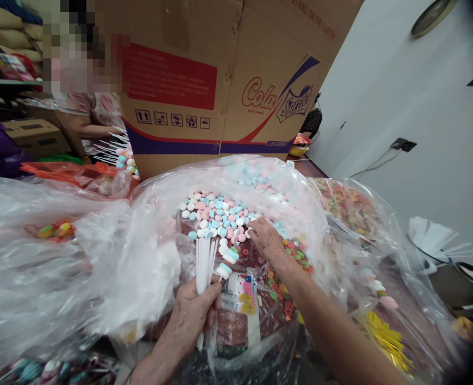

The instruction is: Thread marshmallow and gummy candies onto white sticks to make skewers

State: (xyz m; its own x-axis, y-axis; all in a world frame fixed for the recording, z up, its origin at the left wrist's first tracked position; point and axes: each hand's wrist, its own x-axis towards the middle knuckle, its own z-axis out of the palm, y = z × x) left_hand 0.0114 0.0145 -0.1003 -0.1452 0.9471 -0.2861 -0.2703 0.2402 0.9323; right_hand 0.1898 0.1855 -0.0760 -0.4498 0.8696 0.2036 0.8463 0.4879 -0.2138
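Clamped the fingers of the left hand (194, 306) on sticks (206, 262) and a skewer (224, 270) before the carton (180, 131); held the right hand (265, 238) at candies (216, 211) nearer the carton, with grip impossible to tell.

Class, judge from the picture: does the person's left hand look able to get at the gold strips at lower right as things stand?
Probably not: the left hand is gripping a bunch of white sticks, and the right forearm stretches across the way to the gold strips.

A brown table (230, 325) carries pastel sweets (219, 213) and clear plastic (144, 251)
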